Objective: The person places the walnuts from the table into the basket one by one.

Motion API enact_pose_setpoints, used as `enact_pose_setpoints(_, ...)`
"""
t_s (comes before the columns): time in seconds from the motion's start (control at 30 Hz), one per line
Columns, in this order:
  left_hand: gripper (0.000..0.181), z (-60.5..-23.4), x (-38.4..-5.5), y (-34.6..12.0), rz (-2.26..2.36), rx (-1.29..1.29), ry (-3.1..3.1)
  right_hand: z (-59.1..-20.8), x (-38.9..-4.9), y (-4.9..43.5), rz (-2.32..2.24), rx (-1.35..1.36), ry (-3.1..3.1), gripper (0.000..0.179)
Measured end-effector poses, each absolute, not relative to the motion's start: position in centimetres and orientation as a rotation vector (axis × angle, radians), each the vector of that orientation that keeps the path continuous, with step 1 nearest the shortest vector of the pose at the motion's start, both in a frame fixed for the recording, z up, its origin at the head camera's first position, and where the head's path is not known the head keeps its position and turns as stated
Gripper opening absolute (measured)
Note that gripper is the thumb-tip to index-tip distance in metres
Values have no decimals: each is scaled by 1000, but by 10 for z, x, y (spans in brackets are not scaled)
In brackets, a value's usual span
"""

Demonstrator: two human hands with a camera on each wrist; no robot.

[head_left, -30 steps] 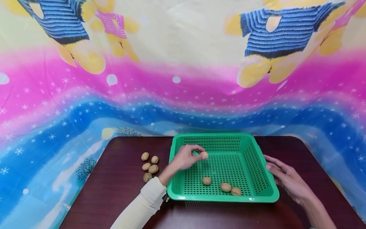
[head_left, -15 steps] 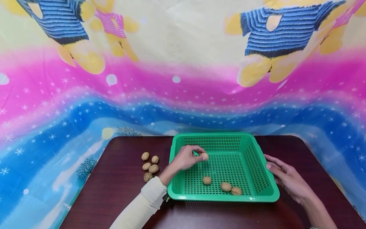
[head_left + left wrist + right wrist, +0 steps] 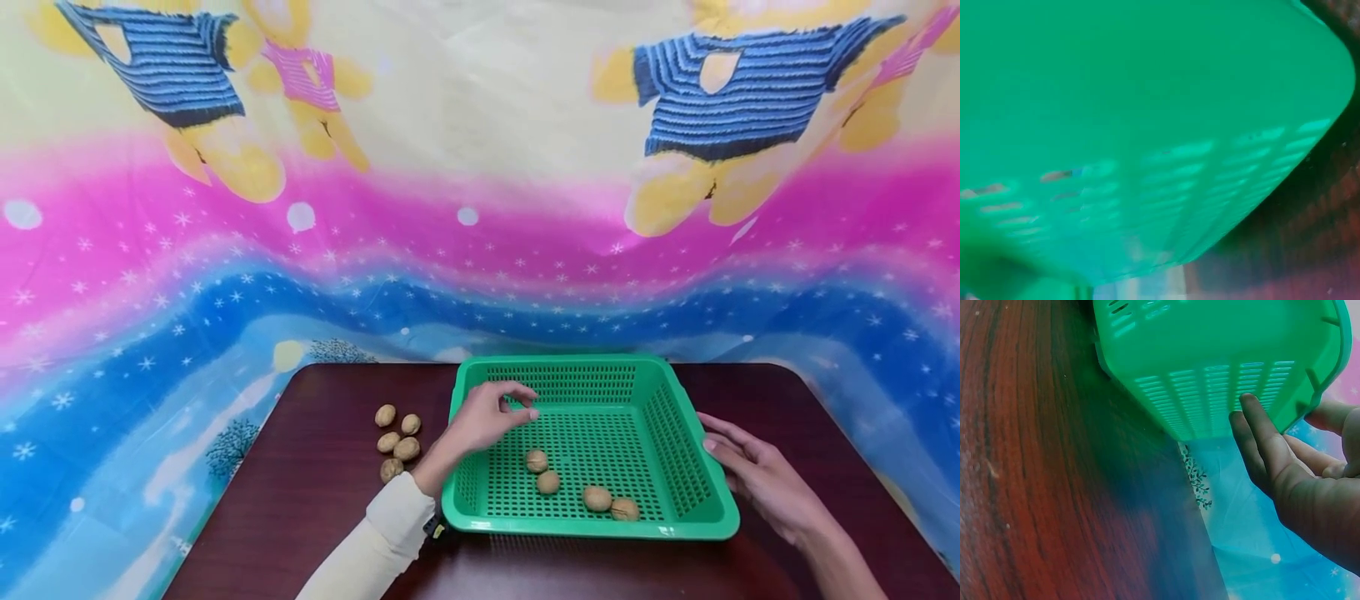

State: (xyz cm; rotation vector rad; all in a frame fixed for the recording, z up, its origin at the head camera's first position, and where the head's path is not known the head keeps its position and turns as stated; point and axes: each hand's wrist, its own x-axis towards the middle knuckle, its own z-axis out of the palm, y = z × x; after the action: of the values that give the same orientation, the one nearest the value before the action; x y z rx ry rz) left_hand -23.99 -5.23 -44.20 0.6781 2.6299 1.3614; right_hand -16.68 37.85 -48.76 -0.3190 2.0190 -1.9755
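Observation:
My left hand point(image 3: 487, 414) hovers inside the green plastic basket point(image 3: 592, 527), thumb and index finger apart with nothing between them. Below its fingertips a walnut point(image 3: 536, 461) lies on the basket floor, close to another walnut point(image 3: 548, 482). Two more walnuts point(image 3: 597, 498) sit side by side near the front wall. Against the basket's right side, my right hand point(image 3: 765, 475) touches the rim with its thumb; its extended fingers point(image 3: 1263, 428) lie along the outer wall in the right wrist view. The left wrist view shows mostly the basket's slotted outer wall point(image 3: 1147, 81); the left hand is hidden there.
Several walnuts point(image 3: 407, 449) lie in a loose group on the dark wooden table point(image 3: 300, 492), left of the basket. A printed cloth point(image 3: 465, 267) hangs behind the table's back edge. The left forearm crosses the basket's left rim.
The left hand has let go of the walnut it pinched, which now lies on the basket floor. The right hand stays at the rim. The head view has shifted slightly.

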Motion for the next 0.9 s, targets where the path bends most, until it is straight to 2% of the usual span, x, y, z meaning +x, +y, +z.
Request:
enact_pose_setpoints(0.4,35,-418,-236,-124,1536,430,2745,-488,-167,380,-1958,-306,2023,63)
enact_pose_setpoints(0.9,33,-450,-251,-211,1525,64,2840,-487,-167,379,-1951,-298,2018,62)
